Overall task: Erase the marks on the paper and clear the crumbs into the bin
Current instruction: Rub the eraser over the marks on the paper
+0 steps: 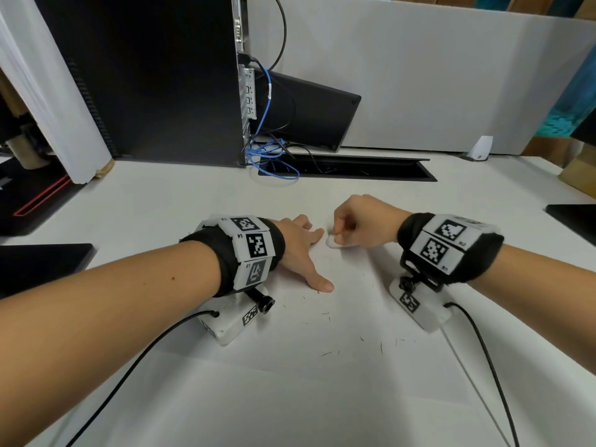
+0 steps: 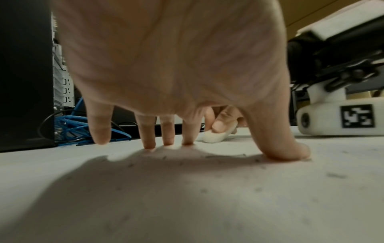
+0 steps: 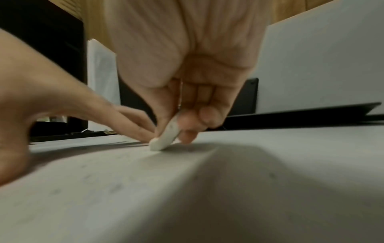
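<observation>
A white sheet of paper (image 1: 338,343) lies on the white desk, strewn with dark eraser crumbs (image 1: 325,353). My left hand (image 1: 301,250) lies spread on the paper, fingertips (image 2: 188,139) and thumb pressing it flat. My right hand (image 1: 351,225) pinches a small white eraser (image 1: 332,242) between thumb and fingers, its lower end touching the paper just right of my left forefinger. The eraser (image 3: 166,136) shows tilted in the right wrist view and also beyond my left fingers as a pale eraser (image 2: 215,135). No bin is in view.
A black computer tower (image 1: 145,75) with blue cables (image 1: 271,156) stands at the back left. A cable slot (image 1: 348,169) runs behind the hands. Dark flat items lie at the left (image 1: 42,262) and right (image 1: 574,221) edges. A grey partition (image 1: 435,75) closes the back.
</observation>
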Action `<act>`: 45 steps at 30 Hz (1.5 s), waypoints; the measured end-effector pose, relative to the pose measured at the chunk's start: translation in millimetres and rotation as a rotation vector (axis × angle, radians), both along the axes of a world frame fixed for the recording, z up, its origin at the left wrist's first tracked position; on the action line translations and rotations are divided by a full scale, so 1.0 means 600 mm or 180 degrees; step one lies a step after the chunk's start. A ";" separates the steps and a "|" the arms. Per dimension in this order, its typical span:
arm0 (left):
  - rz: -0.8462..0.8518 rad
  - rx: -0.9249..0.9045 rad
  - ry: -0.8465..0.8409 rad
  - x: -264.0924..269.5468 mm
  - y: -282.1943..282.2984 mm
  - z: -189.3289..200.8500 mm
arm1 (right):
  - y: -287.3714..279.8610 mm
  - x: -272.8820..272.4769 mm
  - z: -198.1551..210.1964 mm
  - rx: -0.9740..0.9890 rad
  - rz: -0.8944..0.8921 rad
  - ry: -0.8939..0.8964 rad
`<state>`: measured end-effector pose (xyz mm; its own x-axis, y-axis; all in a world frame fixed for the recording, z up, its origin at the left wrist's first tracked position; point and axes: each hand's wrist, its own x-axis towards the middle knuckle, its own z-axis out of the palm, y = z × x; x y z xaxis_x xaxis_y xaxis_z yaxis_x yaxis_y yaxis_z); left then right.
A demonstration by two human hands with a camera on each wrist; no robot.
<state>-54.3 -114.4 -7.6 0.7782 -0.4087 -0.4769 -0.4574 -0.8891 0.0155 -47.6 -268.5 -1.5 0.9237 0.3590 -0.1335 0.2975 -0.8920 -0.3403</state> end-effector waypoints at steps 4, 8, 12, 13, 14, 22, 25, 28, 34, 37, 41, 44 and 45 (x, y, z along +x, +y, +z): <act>-0.0011 -0.0018 0.0002 0.001 0.001 -0.002 | 0.004 -0.015 -0.008 0.0262 0.0176 0.0529; 0.0005 0.0004 -0.0021 -0.001 0.001 -0.001 | -0.002 0.004 0.000 0.0053 -0.0052 0.0067; -0.0017 -0.0007 -0.0020 0.001 0.002 -0.002 | 0.003 -0.017 -0.007 0.0254 0.0181 0.0584; -0.0017 0.0007 -0.0020 0.001 0.001 -0.002 | 0.000 -0.017 -0.007 0.0242 0.0161 0.0523; -0.0014 0.0033 -0.0021 -0.001 0.000 -0.002 | -0.004 -0.012 -0.005 0.0152 0.0086 0.0304; 0.0020 0.0069 0.0006 0.002 -0.003 -0.003 | -0.007 -0.035 0.000 0.0606 0.0092 0.0764; 0.0070 0.0107 0.0047 0.001 -0.004 -0.002 | -0.025 -0.027 0.006 0.0733 -0.0443 0.0463; 0.0054 0.0211 -0.0043 -0.004 -0.004 0.001 | -0.044 -0.026 0.000 0.0624 -0.0746 0.0667; 0.0006 0.0053 -0.0369 -0.011 0.002 0.009 | -0.046 -0.013 0.000 0.0537 -0.0941 0.0800; 0.0148 -0.0401 -0.0367 -0.010 0.005 0.003 | -0.041 -0.006 -0.002 0.0483 -0.0920 0.0763; -0.0029 -0.0400 -0.0061 0.006 0.005 0.002 | -0.036 -0.004 -0.004 0.0505 -0.0775 0.0718; -0.0095 -0.0259 -0.0059 0.014 -0.001 -0.003 | -0.032 -0.007 0.000 0.0545 -0.0663 0.0705; -0.0130 -0.0258 -0.0120 0.013 -0.004 -0.005 | -0.029 -0.010 0.001 0.0533 -0.0573 0.0737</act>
